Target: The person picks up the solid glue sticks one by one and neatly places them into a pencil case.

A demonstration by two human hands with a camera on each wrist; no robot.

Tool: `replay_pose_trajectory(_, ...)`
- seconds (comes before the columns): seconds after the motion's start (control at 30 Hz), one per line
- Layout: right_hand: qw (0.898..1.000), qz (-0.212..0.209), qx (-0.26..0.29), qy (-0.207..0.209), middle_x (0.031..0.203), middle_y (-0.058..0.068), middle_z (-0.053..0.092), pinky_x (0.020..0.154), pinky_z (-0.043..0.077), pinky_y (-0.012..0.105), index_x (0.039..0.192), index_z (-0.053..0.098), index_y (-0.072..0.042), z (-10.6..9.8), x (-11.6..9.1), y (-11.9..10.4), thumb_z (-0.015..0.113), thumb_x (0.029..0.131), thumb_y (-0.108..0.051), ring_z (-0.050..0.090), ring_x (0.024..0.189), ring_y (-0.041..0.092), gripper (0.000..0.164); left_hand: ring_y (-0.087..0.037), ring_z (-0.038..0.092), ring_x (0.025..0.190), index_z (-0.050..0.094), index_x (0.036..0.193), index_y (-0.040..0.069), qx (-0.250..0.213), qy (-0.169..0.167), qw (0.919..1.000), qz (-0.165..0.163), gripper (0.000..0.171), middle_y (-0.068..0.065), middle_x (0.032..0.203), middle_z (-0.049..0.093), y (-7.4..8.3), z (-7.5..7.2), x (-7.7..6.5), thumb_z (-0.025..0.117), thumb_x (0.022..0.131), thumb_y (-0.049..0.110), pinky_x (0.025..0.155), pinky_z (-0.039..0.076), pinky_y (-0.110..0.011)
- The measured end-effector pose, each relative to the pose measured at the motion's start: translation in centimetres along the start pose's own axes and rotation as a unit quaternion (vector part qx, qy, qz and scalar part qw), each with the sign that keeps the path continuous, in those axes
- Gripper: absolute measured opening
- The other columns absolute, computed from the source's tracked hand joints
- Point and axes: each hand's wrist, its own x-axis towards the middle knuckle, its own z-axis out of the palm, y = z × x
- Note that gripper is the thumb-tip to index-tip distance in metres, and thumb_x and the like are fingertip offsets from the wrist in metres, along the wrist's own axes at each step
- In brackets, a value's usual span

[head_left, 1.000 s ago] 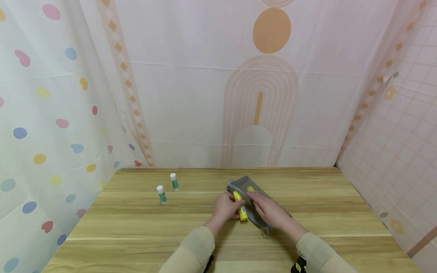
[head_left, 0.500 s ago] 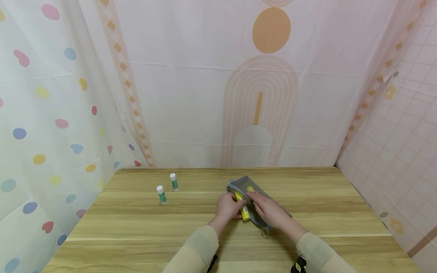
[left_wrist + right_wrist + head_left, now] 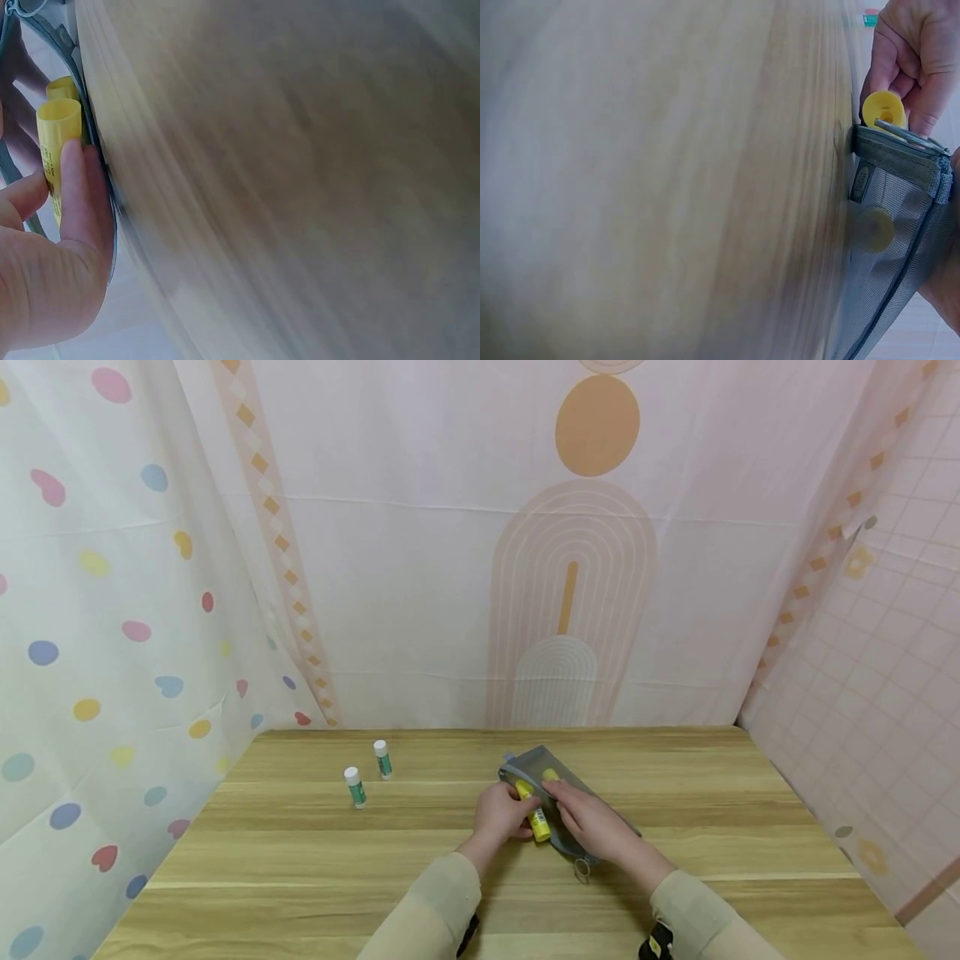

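My left hand (image 3: pixel 498 814) pinches a yellow glue stick (image 3: pixel 540 829) between thumb and fingers, right at the mouth of a grey mesh zip pouch (image 3: pixel 532 763). In the left wrist view the held stick's near end shows as a hollow yellow rim. Another yellow glue stick (image 3: pixel 874 229) lies inside the pouch, seen through the mesh in the right wrist view. My right hand (image 3: pixel 594 828) lies over the pouch and grips its upper layer beside the gaping zip; part of its grip is hidden. A metal ring (image 3: pixel 582 871) hangs from the pouch's near end.
Two glue sticks with white caps and green labels stand upright at the left of the wooden table (image 3: pixel 300 860): one nearer (image 3: pixel 355 787), one slightly farther back (image 3: pixel 383 760). Patterned cloth curtains (image 3: pixel 405 568) enclose the table's back and sides.
My left hand has shifted slightly right with the yellow glue stick, bringing it closer against the pouch's mouth. My right hand and the pouch stay in place.
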Motion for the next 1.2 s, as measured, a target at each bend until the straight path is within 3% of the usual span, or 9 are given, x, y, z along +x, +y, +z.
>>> replay_pose_trajectory(0.27, 1.0, 0.005, -0.003, -0.001, 0.142, 0.023, 0.051, 0.104, 0.042, 0.052, 0.142, 0.048, 0.002, 0.03, 0.07, 0.03, 0.049, 0.102, -0.002, 0.048, 0.13, 0.041, 0.041, -0.018, 0.066, 0.052, 0.059, 0.094, -0.006, -0.016, -0.001, 0.9999, 0.002, 0.021, -0.012, 0.076, 0.061, 0.04, 0.5, 0.11, 0.073, 0.089, 0.008, 0.049, 0.057, -0.028)
replay_pose_trajectory(0.53, 1.0, 0.002, 0.005, -0.001, 0.14, 0.023, 0.052, 0.105, 0.042, 0.052, 0.142, 0.049, 0.001, -0.02, 0.16, 0.1, 0.048, 0.103, -0.003, 0.048, 0.13, 0.042, 0.039, -0.016, 0.067, 0.053, 0.064, 0.084, -0.005, -0.009, -0.008, 0.9998, 0.014, 0.013, -0.011, 0.069, 0.066, 0.44, 0.55, -0.07, 0.071, 0.088, 0.006, 0.052, 0.057, -0.026)
replay_pose_trajectory(0.67, 1.0, 0.0, 0.007, 0.001, 0.139, 0.023, 0.053, 0.105, 0.042, 0.052, 0.142, 0.049, 0.001, 0.01, 0.19, 0.17, 0.047, 0.104, -0.005, 0.048, 0.129, 0.042, 0.039, -0.014, 0.066, 0.053, 0.065, 0.092, -0.01, -0.002, -0.01, 0.9998, 0.014, 0.013, -0.009, 0.068, 0.065, 0.6, 0.59, -0.09, 0.069, 0.087, 0.002, 0.053, 0.057, -0.025)
replay_pose_trajectory(0.8, 1.0, 0.0, 0.006, 0.001, 0.139, 0.024, 0.053, 0.104, 0.042, 0.052, 0.141, 0.049, 0.001, 0.04, 0.2, 0.22, 0.048, 0.104, -0.005, 0.048, 0.129, 0.042, 0.039, -0.017, 0.068, 0.056, 0.062, 0.106, -0.015, 0.0, -0.013, 0.9998, 0.013, 0.024, -0.01, 0.069, 0.064, 0.68, 0.6, -0.2, 0.069, 0.087, -0.002, 0.055, 0.058, -0.027)
replay_pose_trajectory(1.03, 1.0, 0.006, 0.005, -0.003, 0.139, 0.024, 0.053, 0.105, 0.042, 0.052, 0.142, 0.049, 0.002, -0.08, 0.16, 0.0, 0.048, 0.103, -0.004, 0.048, 0.13, 0.042, 0.039, -0.02, 0.068, 0.056, 0.062, 0.102, -0.013, 0.009, -0.016, 0.9996, 0.02, 0.02, -0.01, 0.068, 0.065, 0.73, 0.47, -0.45, 0.069, 0.086, -0.003, 0.054, 0.058, -0.027)
replay_pose_trajectory(1.2, 1.0, 0.009, 0.007, -0.004, 0.14, 0.025, 0.052, 0.105, 0.041, 0.053, 0.142, 0.049, 0.003, -0.18, 0.18, -0.05, 0.048, 0.103, -0.004, 0.047, 0.131, 0.042, 0.039, -0.025, 0.07, 0.06, 0.062, 0.107, -0.015, 0.025, -0.02, 0.9988, 0.036, 0.026, -0.01, 0.072, 0.065, 0.84, 0.13, -0.6, 0.07, 0.085, -0.003, 0.054, 0.059, -0.03)
